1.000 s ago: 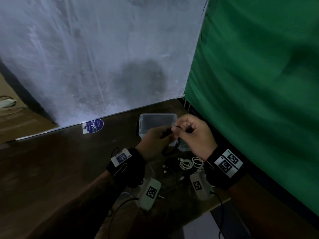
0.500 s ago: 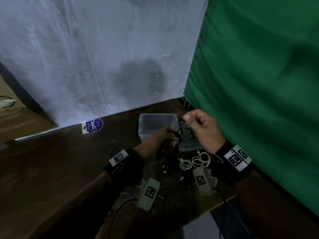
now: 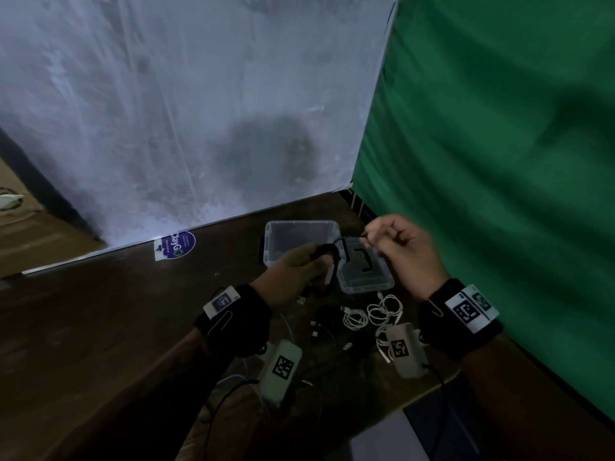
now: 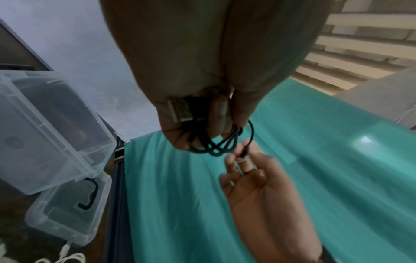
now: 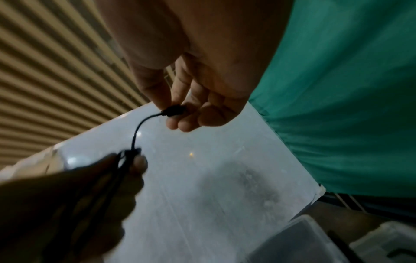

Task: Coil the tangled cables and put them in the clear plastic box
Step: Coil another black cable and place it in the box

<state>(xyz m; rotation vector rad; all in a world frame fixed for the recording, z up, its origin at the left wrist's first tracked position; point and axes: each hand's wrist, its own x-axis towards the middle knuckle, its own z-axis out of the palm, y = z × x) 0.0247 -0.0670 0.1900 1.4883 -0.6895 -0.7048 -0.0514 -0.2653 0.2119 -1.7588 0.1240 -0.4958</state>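
Note:
My left hand (image 3: 299,264) grips a bundle of black cable loops (image 4: 216,144) above the table, with a USB plug (image 4: 180,110) sticking out by the palm. My right hand (image 3: 392,241) pinches the cable's small end plug (image 5: 174,109) between thumb and fingers, up and to the right of the left hand. A short free stretch of black cable (image 5: 137,131) arcs between the two hands. The clear plastic box (image 3: 301,241) stands open behind the left hand. Its lid (image 3: 364,271) lies on the table beside it, to the right.
White cables (image 3: 372,314) and darker cables (image 3: 326,331) lie tangled on the brown table (image 3: 100,327) in front of the lid. A green cloth (image 3: 499,161) hangs close on the right, a white sheet (image 3: 183,111) behind. A round sticker (image 3: 176,245) lies at the table's back edge.
My right hand has pulled up and to the right, away from the left, drawing the cable's free end out. The left hand dropped slightly and keeps its grip on the loops.

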